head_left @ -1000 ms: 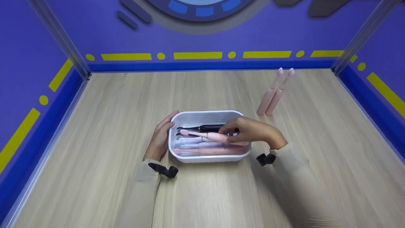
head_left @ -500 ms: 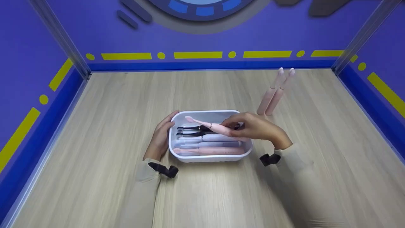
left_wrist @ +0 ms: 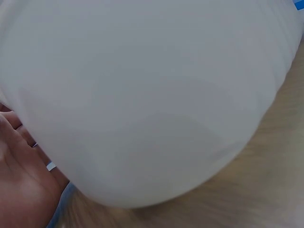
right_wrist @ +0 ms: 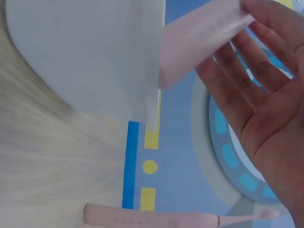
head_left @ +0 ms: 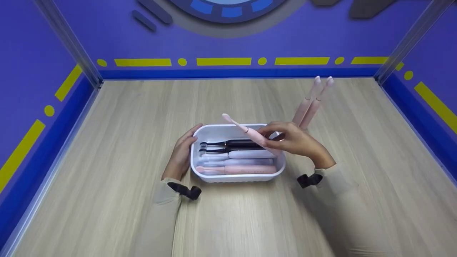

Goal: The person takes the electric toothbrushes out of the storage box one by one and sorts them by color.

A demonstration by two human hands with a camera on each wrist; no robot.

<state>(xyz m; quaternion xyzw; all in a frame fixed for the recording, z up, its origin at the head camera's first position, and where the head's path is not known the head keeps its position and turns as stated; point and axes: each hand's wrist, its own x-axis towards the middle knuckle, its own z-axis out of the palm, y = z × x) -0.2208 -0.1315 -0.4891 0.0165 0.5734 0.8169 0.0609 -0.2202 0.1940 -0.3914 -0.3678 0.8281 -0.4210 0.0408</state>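
Meanwhile, right hand (head_left: 292, 142) pinched a pink electric toothbrush (head_left: 250, 132) above the white tub (head_left: 235, 178); left hand (head_left: 180, 155), fingers together, pressed the tub's left wall.

your right hand (head_left: 292, 142) pinches a pink toothbrush (head_left: 250, 132) tilted above the white tray (head_left: 235, 178) | your left hand (head_left: 181, 155) rests on the tray's left wall | two pink toothbrushes (head_left: 310, 105) lie on the surface (head_left: 142, 117) behind

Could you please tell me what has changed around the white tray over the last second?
The right hand, gripping the pink toothbrush, has lifted it out of the white tray and tilted its head up toward the far rim. The left hand still rests against the tray's left side, and the two standing pink toothbrushes and the tray have not moved.
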